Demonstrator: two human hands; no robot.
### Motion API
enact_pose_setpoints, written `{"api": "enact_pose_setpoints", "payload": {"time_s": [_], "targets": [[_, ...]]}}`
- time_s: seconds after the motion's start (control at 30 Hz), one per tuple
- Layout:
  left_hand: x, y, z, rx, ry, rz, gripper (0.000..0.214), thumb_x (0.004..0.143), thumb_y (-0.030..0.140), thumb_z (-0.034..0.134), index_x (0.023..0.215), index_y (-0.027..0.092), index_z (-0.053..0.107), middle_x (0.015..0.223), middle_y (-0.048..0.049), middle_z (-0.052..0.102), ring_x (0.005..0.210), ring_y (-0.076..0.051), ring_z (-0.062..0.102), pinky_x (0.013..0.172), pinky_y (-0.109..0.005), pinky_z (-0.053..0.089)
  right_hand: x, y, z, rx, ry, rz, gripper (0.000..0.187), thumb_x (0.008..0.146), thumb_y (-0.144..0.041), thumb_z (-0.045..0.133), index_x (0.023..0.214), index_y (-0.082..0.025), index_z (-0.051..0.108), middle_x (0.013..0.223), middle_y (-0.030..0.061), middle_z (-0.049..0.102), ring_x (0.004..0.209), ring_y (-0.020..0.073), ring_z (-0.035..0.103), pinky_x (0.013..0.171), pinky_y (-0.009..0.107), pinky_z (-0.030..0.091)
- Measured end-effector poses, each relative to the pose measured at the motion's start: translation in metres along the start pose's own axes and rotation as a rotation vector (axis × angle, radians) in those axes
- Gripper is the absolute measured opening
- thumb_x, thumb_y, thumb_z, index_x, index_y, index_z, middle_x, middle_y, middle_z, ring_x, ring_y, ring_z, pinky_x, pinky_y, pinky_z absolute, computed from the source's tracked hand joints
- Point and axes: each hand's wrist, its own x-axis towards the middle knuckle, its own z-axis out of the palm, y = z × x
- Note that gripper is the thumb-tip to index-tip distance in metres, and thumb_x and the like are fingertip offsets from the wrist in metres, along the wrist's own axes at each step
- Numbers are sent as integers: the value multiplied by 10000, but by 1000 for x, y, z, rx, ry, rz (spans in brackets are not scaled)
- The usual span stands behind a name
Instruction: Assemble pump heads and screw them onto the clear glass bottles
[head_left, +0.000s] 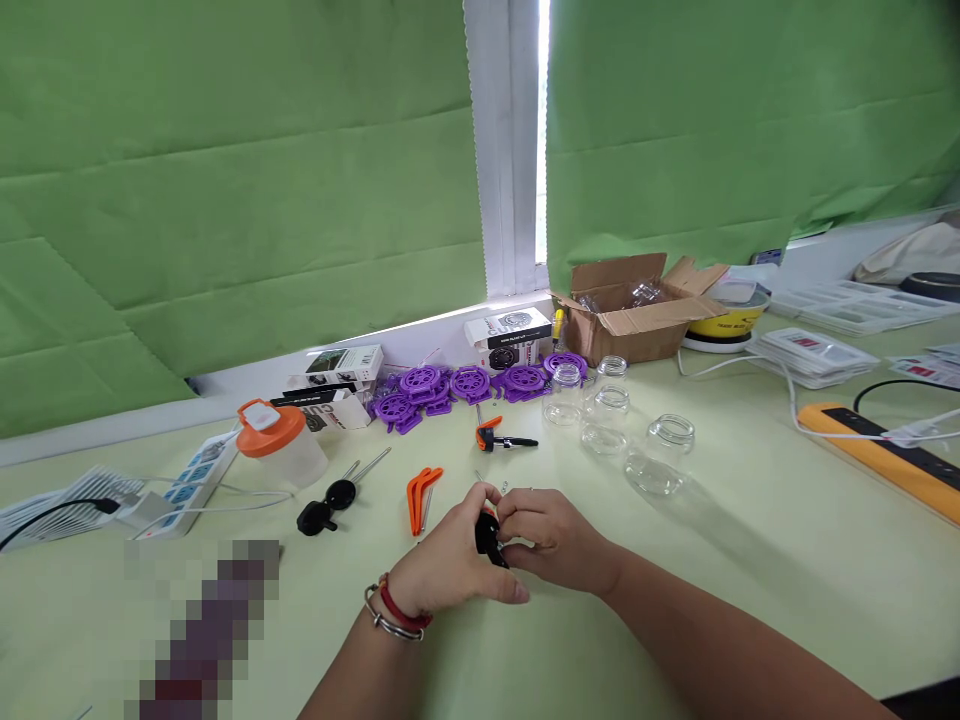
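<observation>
My left hand [442,570] and my right hand [551,540] meet over the pale green table [750,600]. Both are closed on a small black part [487,540] held between their fingertips. A red cord and a metal bangle circle my left wrist. Just beyond the hands lie an orange clip piece [420,497], a black and orange tool [499,438] and two black round-headed parts with metal pins [334,497]. Tiny metal bits lie near my fingers.
Several purple reel-like parts [465,385] line the back, with small boxes [337,385] beside them. Empty glass jars [611,410] stand at right, near an open cardboard box [637,310]. An orange-lidded container [277,445] and power strip [187,480] sit left; an orange power strip [885,455] right.
</observation>
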Motion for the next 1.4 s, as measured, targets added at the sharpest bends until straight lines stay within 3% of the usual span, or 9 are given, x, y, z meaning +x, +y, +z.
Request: {"api": "enact_pose_setpoints", "payload": {"time_s": [0.17, 0.27, 0.33, 0.5, 0.67, 0.87, 1.0, 1.13, 1.4], "targets": [[0, 0, 0, 3, 27, -34, 643, 549, 267, 773, 1052, 230, 374, 805, 58, 433, 679, -100, 406, 617, -230, 370, 0, 1, -3, -26, -5, 14, 91, 797, -171, 604, 711, -186, 579, 749, 33, 608, 643, 120, 567, 568, 227, 453], [1, 1, -1, -12, 26, -29, 615, 557, 265, 761, 1038, 228, 380, 820, 51, 435, 689, -103, 409, 604, -223, 365, -1, 2, -3, -34, -3, 9, 17, 809, -187, 599, 816, -184, 614, 811, 52, 621, 688, 129, 590, 608, 239, 481], [1, 2, -1, -19, 15, -18, 591, 561, 264, 754, 1022, 226, 387, 835, 46, 438, 698, -106, 415, 597, -220, 365, -1, 2, -3, -37, -10, -15, 67, 818, -177, 584, 864, -185, 631, 844, 59, 629, 702, 129, 597, 610, 237, 482], [-1, 2, -2, 53, 61, -80, 665, 550, 304, 758, 1088, 239, 373, 791, 54, 447, 693, -123, 438, 620, -241, 377, -1, 1, -5, -41, -15, 24, 99, 818, -203, 601, 724, -184, 625, 776, 40, 618, 654, 118, 579, 577, 231, 460], [-1, 2, -3, 93, 73, -74, 665, 548, 337, 752, 1097, 232, 392, 841, 28, 480, 764, -155, 467, 683, -272, 395, -1, 2, -7, -23, -28, 10, 74, 797, -197, 610, 863, -190, 641, 844, 55, 639, 694, 130, 592, 597, 241, 473], [-2, 2, -4, 107, 102, -85, 681, 545, 330, 760, 1101, 242, 377, 871, 24, 476, 785, -159, 469, 704, -278, 401, -3, 5, -8, -1, -59, 66, 144, 736, -179, 665, 875, -194, 632, 906, 57, 632, 750, 142, 601, 653, 259, 482], [-3, 3, -3, 105, 107, -79, 654, 549, 324, 761, 1070, 245, 373, 905, 19, 462, 792, -154, 461, 699, -273, 403, -3, 5, -9, -11, -72, 104, 86, 709, -174, 680, 739, -193, 602, 910, 48, 624, 766, 144, 600, 653, 256, 473], [-3, 5, -2, 126, 131, -81, 649, 546, 332, 763, 1056, 241, 371, 955, 5, 455, 808, -158, 463, 695, -273, 403, -2, 3, -10, -11, -131, 116, 149, 705, -175, 678, 835, -204, 613, 950, 51, 616, 810, 150, 602, 679, 258, 479], [-3, 7, 0, 174, 163, -84, 667, 529, 345, 765, 1069, 224, 392, 848, 18, 477, 800, -177, 476, 699, -283, 395, -2, 1, -10, -19, -124, 162, 162, 674, -137, 670, 806, -216, 619, 955, 34, 616, 797, 146, 592, 678, 261, 470]]}}
